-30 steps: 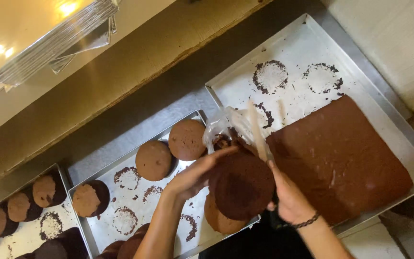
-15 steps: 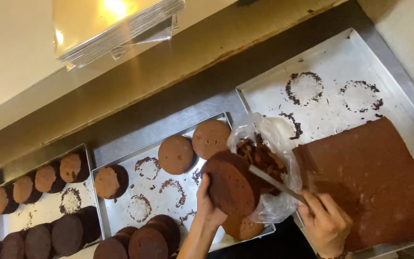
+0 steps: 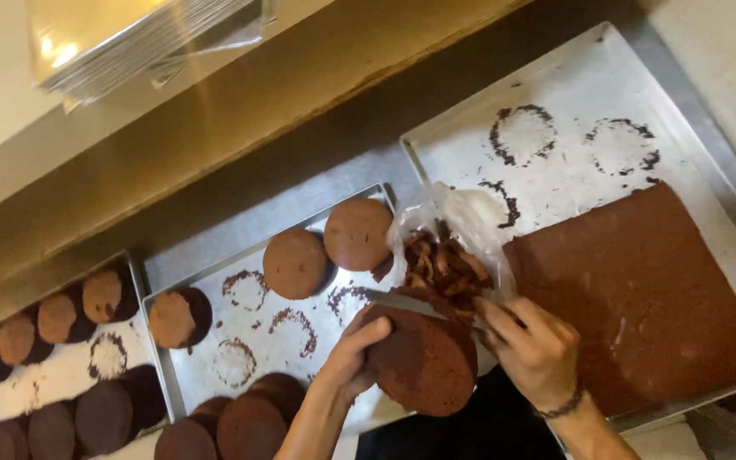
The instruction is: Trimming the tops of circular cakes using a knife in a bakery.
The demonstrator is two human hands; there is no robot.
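My left hand (image 3: pixel 349 358) grips the left edge of a round chocolate cake (image 3: pixel 423 362), held up on its side over the middle tray (image 3: pixel 215 281). My right hand (image 3: pixel 534 349) holds a long knife (image 3: pixel 406 304). Its blade lies flat across the top of the round cake, pointing left. Just behind the cake sits a clear plastic bag (image 3: pixel 445 247) filled with brown cake trimmings. A large flat slab of chocolate cake (image 3: pixel 641 298) lies to the right on the big tray (image 3: pixel 572 77).
Several round cakes (image 3: pixel 325 247) rest on the middle tray and on a left tray (image 3: pixel 70 375), among crumb rings. A stack of shiny boards (image 3: pixel 138 38) sits on the wooden ledge (image 3: pixel 300 94) behind. A steel counter (image 3: pixel 240 221) runs beneath the trays.
The view shifted, so everything slid right and lower in frame. The knife went from pointing up, to beside the cake, to lying across its top edge. My left hand kept hold of the cake.
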